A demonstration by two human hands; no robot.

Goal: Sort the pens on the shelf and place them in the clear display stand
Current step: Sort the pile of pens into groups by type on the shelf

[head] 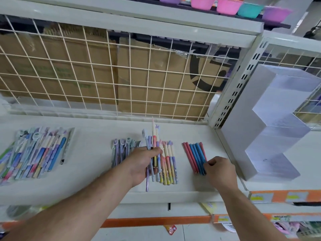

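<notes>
My left hand (pixel 144 162) grips a bundle of several pastel pens (pixel 153 138) that stick up above the white shelf (pixel 90 171). Beside it lies a row of pink-yellow-blue pens (pixel 169 164), and a purple group (pixel 119 150) lies to its left. My right hand (pixel 219 171) has curled fingers pinching the near ends of the red and blue pens (pixel 194 155) lying in a row. A large mixed pile of pens (pixel 34 150) lies at the shelf's left. The clear stepped display stand (pixel 271 122) stands at the right, with no pens visible in it.
A white wire grid (pixel 121 75) with cardboard boxes behind it backs the shelf. A perforated upright post (pixel 236 87) separates the shelf from the stand's bay. Coloured bowls (pixel 227 6) sit on the top shelf. Orange price strips (pixel 286 196) line the front edges.
</notes>
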